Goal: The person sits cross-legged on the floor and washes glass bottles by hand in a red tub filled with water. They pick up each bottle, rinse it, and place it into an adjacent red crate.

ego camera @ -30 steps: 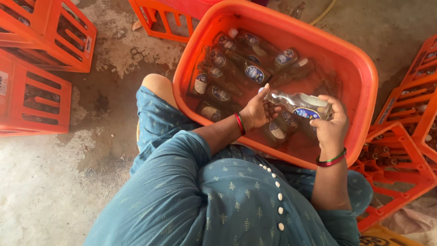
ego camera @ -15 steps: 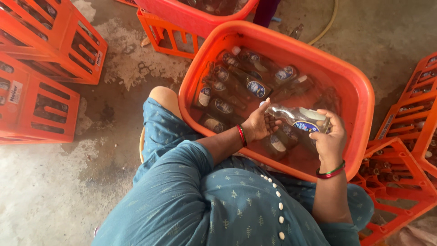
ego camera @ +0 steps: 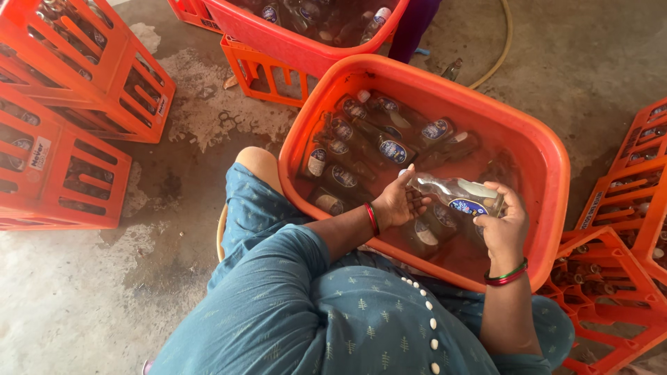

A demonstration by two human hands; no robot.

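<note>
Both hands still grip one clear bottle (ego camera: 455, 195) lying sideways over the tub (ego camera: 549, 173): left hand (ego camera: 397, 203) closed round its neck, right hand (ego camera: 501, 223) wrapped round its base. The view has shifted since earlier, bringing a second tub (ego camera: 292, 48) into view, cut off at top. Sunk bottles (ego camera: 379, 139) blur under water; crates (ego camera: 76, 132) stand around.

Teal tunic with small tree motifs, white buttons, red and green bangles.
</note>
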